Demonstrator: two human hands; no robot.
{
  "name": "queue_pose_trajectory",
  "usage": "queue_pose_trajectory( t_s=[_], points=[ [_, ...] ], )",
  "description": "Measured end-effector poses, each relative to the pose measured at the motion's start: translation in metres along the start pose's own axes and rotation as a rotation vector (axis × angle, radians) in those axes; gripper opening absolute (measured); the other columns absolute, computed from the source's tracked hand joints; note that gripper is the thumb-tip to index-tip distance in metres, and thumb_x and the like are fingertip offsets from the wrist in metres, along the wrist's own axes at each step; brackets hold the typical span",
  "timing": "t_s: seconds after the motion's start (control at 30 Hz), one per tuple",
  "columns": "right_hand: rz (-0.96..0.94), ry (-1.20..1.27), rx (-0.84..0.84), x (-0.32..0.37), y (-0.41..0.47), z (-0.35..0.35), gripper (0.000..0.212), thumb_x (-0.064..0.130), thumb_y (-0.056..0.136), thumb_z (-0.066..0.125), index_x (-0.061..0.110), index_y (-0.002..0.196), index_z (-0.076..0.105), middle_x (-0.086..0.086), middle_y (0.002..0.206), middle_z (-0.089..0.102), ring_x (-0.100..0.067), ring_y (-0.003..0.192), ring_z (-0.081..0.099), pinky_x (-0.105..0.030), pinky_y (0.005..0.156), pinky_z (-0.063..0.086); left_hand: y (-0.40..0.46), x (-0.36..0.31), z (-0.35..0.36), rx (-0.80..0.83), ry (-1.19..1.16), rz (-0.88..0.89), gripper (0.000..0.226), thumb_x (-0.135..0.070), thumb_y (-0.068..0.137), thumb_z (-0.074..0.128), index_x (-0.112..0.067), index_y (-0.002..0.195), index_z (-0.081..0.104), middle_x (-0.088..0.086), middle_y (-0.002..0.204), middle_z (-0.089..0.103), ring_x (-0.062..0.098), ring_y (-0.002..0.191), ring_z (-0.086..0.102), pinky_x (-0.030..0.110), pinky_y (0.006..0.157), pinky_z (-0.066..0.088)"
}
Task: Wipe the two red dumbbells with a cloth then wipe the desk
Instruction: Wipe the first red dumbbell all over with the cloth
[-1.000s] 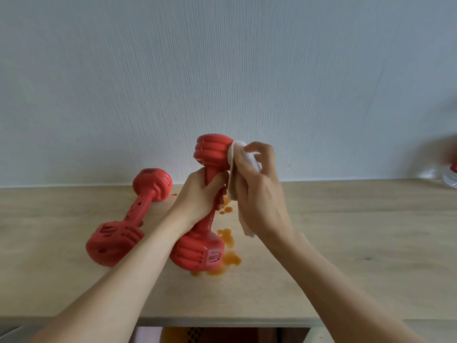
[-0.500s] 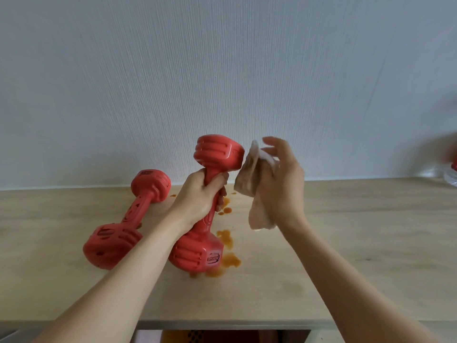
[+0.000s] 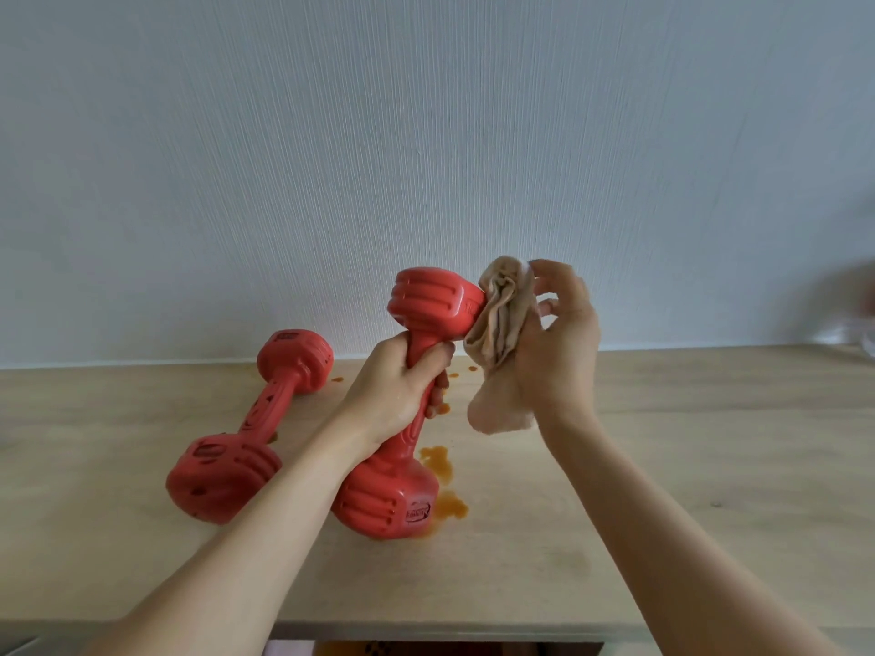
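My left hand (image 3: 395, 388) grips the handle of a red dumbbell (image 3: 426, 300) that stands tilted, its lower head resting on the wooden desk (image 3: 686, 466). My right hand (image 3: 561, 343) holds a crumpled beige cloth (image 3: 499, 333) pressed against the right face of the dumbbell's upper head. The loose end of the cloth hangs down below my palm. A second red dumbbell (image 3: 246, 433) lies flat on the desk to the left, apart from both hands.
Orange liquid stains (image 3: 442, 480) spread on the desk beside the held dumbbell's base, with small drops (image 3: 337, 379) near the back wall. The desk's front edge (image 3: 426, 629) runs along the bottom. A blurred clear object (image 3: 859, 343) sits at the far right.
My right hand pulled away from the upper head with the cloth opening out, then brought the bunched cloth back against that head's right face. The left hand kept its grip.
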State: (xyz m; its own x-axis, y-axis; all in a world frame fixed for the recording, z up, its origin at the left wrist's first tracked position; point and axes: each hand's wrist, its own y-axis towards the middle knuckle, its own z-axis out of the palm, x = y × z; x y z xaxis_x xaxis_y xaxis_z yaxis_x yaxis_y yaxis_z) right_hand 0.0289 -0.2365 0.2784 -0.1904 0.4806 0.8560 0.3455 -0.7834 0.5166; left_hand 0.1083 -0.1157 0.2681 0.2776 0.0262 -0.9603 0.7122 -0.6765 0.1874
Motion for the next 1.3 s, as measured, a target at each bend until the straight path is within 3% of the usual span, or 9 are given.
queue_pose_trajectory(
  t_s=[0.23, 0.3, 0.47, 0.63, 0.73, 0.87, 0.97, 1.17, 1.3],
  points=[
    [-0.219, -0.034, 0.290, -0.004, -0.023, 0.014, 0.048, 0.021, 0.093, 0.052, 0.020, 0.139, 0.043, -0.001, 0.132, 0.040, 0.011, 0.111, 0.045, -0.005, 0.089, 0.038, 0.002, 0.002, -0.006, -0.051, -0.043, -0.021, 0.020, -0.015, 0.095, 0.050, -0.007, 0.077, 0.054, 0.006, 0.058, 0.051, 0.012, 0.045, 0.048, 0.024, 0.044, 0.042],
    [-0.235, -0.048, 0.249, -0.005, -0.022, 0.013, 0.046, 0.004, 0.091, 0.054, 0.019, 0.135, 0.049, -0.003, 0.129, 0.044, 0.017, 0.106, 0.043, -0.001, 0.085, 0.034, 0.002, 0.003, -0.007, -0.054, -0.035, -0.029, 0.021, -0.015, 0.094, 0.050, -0.007, 0.076, 0.055, 0.005, 0.057, 0.051, 0.013, 0.046, 0.048, 0.025, 0.045, 0.043],
    [-0.537, -0.270, 0.180, 0.004, -0.039, 0.019, 0.039, 0.006, 0.085, 0.046, 0.021, 0.115, 0.066, -0.005, 0.116, 0.056, -0.031, 0.096, 0.051, -0.031, 0.071, 0.044, 0.001, 0.002, -0.011, -0.077, -0.074, -0.055, 0.022, -0.014, 0.095, 0.046, -0.005, 0.076, 0.054, -0.001, 0.051, 0.050, 0.012, 0.045, 0.046, 0.023, 0.043, 0.041],
    [-0.389, -0.184, 0.226, -0.002, -0.017, 0.014, 0.031, 0.014, 0.094, 0.048, 0.023, 0.120, 0.064, -0.003, 0.120, 0.055, -0.027, 0.096, 0.058, -0.027, 0.079, 0.048, -0.002, 0.000, -0.007, -0.054, -0.024, -0.022, 0.021, -0.014, 0.095, 0.049, -0.006, 0.075, 0.053, 0.005, 0.055, 0.051, 0.013, 0.044, 0.047, 0.023, 0.044, 0.042],
    [-0.257, -0.102, 0.190, -0.002, -0.012, 0.008, 0.037, 0.001, 0.090, 0.050, 0.014, 0.122, 0.063, -0.008, 0.120, 0.056, 0.003, 0.094, 0.058, -0.004, 0.081, 0.040, -0.003, -0.002, -0.001, -0.013, -0.001, 0.005, 0.023, -0.012, 0.094, 0.050, -0.006, 0.073, 0.052, 0.004, 0.053, 0.051, 0.014, 0.043, 0.047, 0.025, 0.043, 0.041],
    [-0.485, -0.242, 0.166, 0.009, -0.028, 0.011, 0.036, 0.006, 0.089, 0.048, 0.021, 0.117, 0.066, -0.002, 0.119, 0.059, -0.029, 0.098, 0.057, -0.039, 0.077, 0.051, -0.001, -0.002, -0.003, -0.087, -0.044, -0.023, 0.023, -0.013, 0.094, 0.049, -0.008, 0.073, 0.053, 0.002, 0.051, 0.050, 0.012, 0.040, 0.046, 0.023, 0.042, 0.040],
    [-0.632, -0.410, 0.204, 0.014, -0.036, 0.014, 0.039, 0.016, 0.089, 0.039, 0.022, 0.116, 0.067, 0.000, 0.119, 0.062, -0.032, 0.096, 0.054, -0.032, 0.067, 0.047, 0.000, -0.003, -0.004, -0.097, -0.016, -0.035, 0.023, -0.014, 0.093, 0.048, -0.009, 0.072, 0.054, 0.000, 0.049, 0.051, 0.012, 0.040, 0.046, 0.022, 0.042, 0.040],
    [-0.362, -0.186, 0.183, -0.004, -0.006, 0.003, 0.039, 0.012, 0.087, 0.042, 0.027, 0.115, 0.066, 0.003, 0.120, 0.055, -0.033, 0.094, 0.057, -0.047, 0.079, 0.050, -0.002, -0.004, 0.004, -0.029, 0.015, -0.004, 0.020, -0.012, 0.094, 0.050, -0.008, 0.075, 0.052, 0.006, 0.058, 0.051, 0.009, 0.039, 0.048, 0.020, 0.041, 0.041],
    [-0.615, -0.409, 0.201, 0.010, -0.030, 0.008, 0.045, 0.002, 0.082, 0.045, 0.022, 0.116, 0.066, 0.000, 0.116, 0.061, -0.034, 0.091, 0.055, -0.030, 0.069, 0.048, 0.000, -0.006, 0.002, -0.073, 0.030, -0.024, 0.022, -0.012, 0.094, 0.049, -0.008, 0.073, 0.054, 0.003, 0.052, 0.052, 0.009, 0.038, 0.047, 0.018, 0.040, 0.040]
  ],
)
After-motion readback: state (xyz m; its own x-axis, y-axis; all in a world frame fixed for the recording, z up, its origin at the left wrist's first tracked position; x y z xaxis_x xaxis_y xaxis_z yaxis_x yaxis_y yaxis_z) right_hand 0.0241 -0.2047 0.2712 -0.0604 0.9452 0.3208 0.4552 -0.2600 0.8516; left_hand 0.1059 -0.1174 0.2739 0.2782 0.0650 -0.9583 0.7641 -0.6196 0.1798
